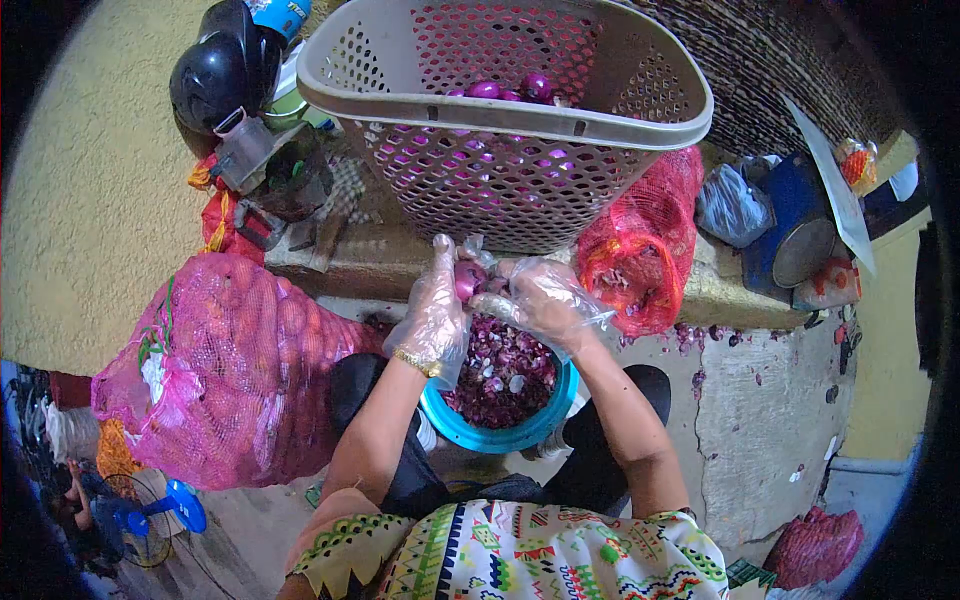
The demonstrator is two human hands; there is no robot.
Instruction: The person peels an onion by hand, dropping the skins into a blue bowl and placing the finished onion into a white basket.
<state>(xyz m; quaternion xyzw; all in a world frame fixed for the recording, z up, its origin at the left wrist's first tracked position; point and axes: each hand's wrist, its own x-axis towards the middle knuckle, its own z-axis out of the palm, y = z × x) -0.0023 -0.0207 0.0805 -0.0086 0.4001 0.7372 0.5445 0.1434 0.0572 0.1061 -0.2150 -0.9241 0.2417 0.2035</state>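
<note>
In a clear plastic glove, my left hand [435, 305] is closed around a purple-red onion [468, 281], its thumb pointing up. My right hand [545, 300], gloved the same way, is closed right beside the onion. Whatever its fingers grip is hidden from me. Below both hands sits a turquoise basin [486, 441], between my knees, with dark red onion skins [505, 375] and pale scraps in it. Just beyond my hands a tall beige perforated basket [500, 195] holds many red onions [537, 88].
A full pink mesh sack [240, 370] bulges at my left. An opened red mesh sack [640, 240] leans right of the basket. Farther right are a plastic bag [735, 205] and a blue container [790, 215]. A blue fan [150, 515] stands lower left; another sack [815, 548] lies lower right.
</note>
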